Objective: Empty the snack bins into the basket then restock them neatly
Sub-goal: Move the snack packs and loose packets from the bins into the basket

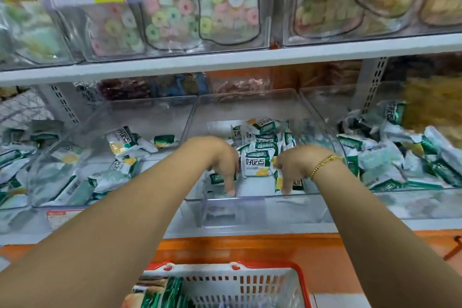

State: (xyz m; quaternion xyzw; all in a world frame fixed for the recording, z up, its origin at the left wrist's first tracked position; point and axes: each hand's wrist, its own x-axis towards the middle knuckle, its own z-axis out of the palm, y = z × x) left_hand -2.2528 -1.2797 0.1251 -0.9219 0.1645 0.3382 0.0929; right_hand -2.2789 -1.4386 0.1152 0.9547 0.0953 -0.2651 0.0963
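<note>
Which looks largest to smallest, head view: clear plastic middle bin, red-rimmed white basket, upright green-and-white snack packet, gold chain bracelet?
1. Clear plastic middle bin.
2. Red-rimmed white basket; cropped and nearer, so unsure against the bin.
3. Upright green-and-white snack packet.
4. Gold chain bracelet.

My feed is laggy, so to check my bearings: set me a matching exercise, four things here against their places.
Things:
1. basket
2. bracelet
3. ring-candy bags
4. middle bin

Places:
A. on the upper shelf
B. on the right wrist
C. at the bottom edge of the view
D. left hand and right hand reach into it

Pairs: 1-C, 2-B, 3-A, 4-D
</note>
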